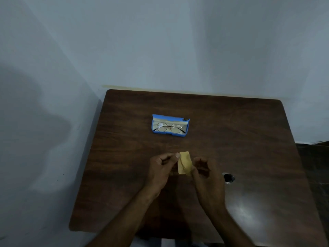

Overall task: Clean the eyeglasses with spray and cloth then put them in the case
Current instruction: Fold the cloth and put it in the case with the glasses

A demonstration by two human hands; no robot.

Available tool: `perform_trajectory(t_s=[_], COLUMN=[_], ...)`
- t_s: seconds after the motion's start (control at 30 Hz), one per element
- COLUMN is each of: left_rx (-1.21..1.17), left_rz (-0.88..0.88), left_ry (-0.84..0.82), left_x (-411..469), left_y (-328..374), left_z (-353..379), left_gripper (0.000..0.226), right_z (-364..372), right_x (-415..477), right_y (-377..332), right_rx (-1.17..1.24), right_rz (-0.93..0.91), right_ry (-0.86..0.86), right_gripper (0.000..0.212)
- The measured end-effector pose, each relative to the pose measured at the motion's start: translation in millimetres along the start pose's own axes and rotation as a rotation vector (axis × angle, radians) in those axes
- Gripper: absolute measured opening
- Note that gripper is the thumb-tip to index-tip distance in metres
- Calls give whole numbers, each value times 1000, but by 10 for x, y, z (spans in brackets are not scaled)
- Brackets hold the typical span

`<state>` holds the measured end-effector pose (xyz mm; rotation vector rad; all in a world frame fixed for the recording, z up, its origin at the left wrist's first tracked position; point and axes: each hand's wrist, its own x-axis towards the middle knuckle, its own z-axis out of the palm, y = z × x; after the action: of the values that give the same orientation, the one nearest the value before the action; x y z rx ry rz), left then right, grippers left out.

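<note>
Both the left hand point(160, 169) and the right hand point(204, 173) pinch the small yellow cloth point(184, 164) on the near side of the open case point(169, 117), eyeglasses point(162, 127) lying inside it; a loose fingertip pinch could let the cloth slip.

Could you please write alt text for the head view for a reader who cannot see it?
A person's left hand and right hand pinch a small yellow cloth above a dark wooden table. Farther back, gold-rimmed eyeglasses lie in an open blue case; a dark round object sits to the right.
</note>
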<state>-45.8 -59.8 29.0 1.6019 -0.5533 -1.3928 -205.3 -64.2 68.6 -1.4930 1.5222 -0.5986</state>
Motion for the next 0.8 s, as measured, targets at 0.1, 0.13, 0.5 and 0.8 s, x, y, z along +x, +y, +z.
perform_trajectory(t_s=[0.1,0.13,0.5,0.8], left_rx=[104,119,87,-77], left_rz=[166,197,215,-57], left_ry=[31,28,64,-73], left_x=[-92,-122,-262,-227], left_y=[105,129,358,514], left_z=[13,21,-57,-59], left_gripper=[10,10,12,24], right_z=[7,20,-51,-129], right_x=[-18,-33,147,292], right_y=[-150,-166,-106,-150], right_rx=[-149,-130,315,764], right_rz=[-174,-192,-29,321], right_ry=[-47,10,73,-16], right_gripper=[41,45,11,23])
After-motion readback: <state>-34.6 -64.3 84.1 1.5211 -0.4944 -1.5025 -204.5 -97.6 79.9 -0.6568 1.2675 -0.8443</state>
